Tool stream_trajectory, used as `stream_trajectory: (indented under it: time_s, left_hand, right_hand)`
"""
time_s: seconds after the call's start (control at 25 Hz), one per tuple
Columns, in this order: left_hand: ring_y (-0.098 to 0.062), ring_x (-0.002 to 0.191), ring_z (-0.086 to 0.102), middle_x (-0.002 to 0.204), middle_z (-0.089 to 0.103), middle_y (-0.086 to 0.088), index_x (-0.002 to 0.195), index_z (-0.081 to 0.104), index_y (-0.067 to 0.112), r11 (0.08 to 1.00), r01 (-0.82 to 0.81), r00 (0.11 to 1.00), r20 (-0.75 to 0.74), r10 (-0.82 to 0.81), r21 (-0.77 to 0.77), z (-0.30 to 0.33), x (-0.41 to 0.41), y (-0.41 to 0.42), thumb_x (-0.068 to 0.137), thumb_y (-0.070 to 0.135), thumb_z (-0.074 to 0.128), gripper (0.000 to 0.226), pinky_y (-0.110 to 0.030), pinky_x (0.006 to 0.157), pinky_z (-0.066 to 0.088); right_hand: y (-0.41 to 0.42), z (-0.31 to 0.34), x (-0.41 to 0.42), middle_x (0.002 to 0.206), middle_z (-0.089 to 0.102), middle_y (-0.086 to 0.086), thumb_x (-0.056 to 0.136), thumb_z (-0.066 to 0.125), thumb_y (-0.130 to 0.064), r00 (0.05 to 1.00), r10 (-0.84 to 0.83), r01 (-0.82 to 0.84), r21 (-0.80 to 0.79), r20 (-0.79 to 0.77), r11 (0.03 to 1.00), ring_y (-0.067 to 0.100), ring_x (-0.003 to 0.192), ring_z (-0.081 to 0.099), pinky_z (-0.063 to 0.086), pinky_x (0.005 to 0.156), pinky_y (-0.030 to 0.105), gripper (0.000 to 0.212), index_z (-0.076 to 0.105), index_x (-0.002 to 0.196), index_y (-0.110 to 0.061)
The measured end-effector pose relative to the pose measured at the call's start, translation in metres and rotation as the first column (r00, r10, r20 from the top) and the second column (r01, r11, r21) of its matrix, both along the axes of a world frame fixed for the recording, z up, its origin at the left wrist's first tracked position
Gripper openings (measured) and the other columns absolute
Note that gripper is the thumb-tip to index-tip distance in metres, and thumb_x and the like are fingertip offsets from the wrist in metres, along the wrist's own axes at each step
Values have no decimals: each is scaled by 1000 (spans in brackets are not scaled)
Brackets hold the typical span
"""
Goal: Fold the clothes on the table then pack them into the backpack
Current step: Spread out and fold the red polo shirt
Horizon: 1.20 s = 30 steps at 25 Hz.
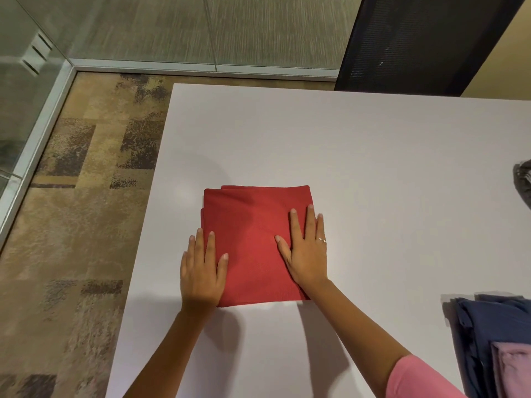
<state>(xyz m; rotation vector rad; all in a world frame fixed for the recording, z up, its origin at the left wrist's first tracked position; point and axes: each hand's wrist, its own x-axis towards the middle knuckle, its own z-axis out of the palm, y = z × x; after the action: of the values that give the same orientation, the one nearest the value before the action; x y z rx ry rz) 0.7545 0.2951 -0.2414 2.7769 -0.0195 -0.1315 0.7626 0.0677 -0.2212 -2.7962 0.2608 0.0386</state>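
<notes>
Both hands — left hand [201, 271], right hand [307, 251] — press flat, fingers straight, on the folded red garment [253, 242].

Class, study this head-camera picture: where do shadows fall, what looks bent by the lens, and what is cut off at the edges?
Head view: soft shadows lie under both forearms and beside the navy clothes, so light comes from above; the white table edges bow from wide-angle distortion; a grey item is cropped at right; the folded red garment under left hand and right hand is sharp.

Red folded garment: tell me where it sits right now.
In the head view, the red folded garment lies mid-table, near its left edge, with the left hand and right hand flat on it.
</notes>
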Motion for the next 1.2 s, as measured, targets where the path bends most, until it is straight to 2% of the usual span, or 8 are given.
stream_trajectory:
  time_s: [0.16,0.28,0.4,0.56,0.68,0.88,1.0,1.2]
  left_hand:
    - [-32,142,29,156,28,-10,150,29,13,1000,-1,1000,-17,1,-11,4,-8,5,95,57,24,70,-47,113,22]
    - [-28,143,27,156,29,-9,151,26,12,999,27,1000,-12,-27,-31,4,-21,12,94,60,24,74,-45,114,20]
    - [-28,143,26,155,28,-7,150,26,10,998,14,999,-28,-16,-68,3,-34,21,97,58,18,72,-46,115,20]
    - [-26,144,24,156,27,-4,150,27,9,998,17,999,-42,-19,-54,2,-49,31,100,52,13,68,-48,115,21]
    - [-26,144,22,156,24,-3,151,25,11,1000,8,998,-64,-9,-3,1,-56,38,99,55,13,69,-47,115,19]
    - [-31,141,28,154,31,-9,147,33,7,993,52,993,-115,-39,105,2,-58,40,99,53,14,69,-52,110,25]
    - [-32,140,28,154,29,-12,146,35,5,984,62,992,-120,-42,165,1,-58,38,98,47,18,66,-53,109,27]
    - [-33,140,28,154,28,-14,146,34,5,980,75,994,-88,-59,182,0,-61,36,96,44,23,64,-53,109,27]
  right_hand:
    - [-8,-4,-24,156,20,17,90,44,-62,991,-128,133,340,-36,931,31,143,23,28,113,51,83,12,153,-17]
    - [-13,15,-23,139,45,0,81,69,-50,977,-211,176,570,-5,803,16,125,43,36,104,34,82,29,145,-17]
    - [-18,36,-5,118,57,-7,71,77,-55,909,-324,409,721,-263,560,12,106,58,47,92,31,77,46,131,-18]
    - [-31,44,14,106,72,6,71,80,-44,800,-157,599,782,-579,173,23,94,71,58,83,40,59,62,117,-11]
    - [-31,55,15,109,71,11,78,75,-24,765,7,641,763,-644,84,27,98,69,57,77,39,42,64,116,-12]
    - [-32,82,27,93,71,11,72,72,-6,802,-176,598,767,-571,232,23,77,67,54,63,29,31,65,102,-11]
    - [-47,119,47,86,71,5,63,76,-12,894,-274,448,733,-356,512,21,74,65,52,63,26,33,67,94,-19]
    - [-62,196,70,82,62,3,73,66,-28,983,-158,146,129,90,981,28,74,54,38,63,30,32,60,104,-22]
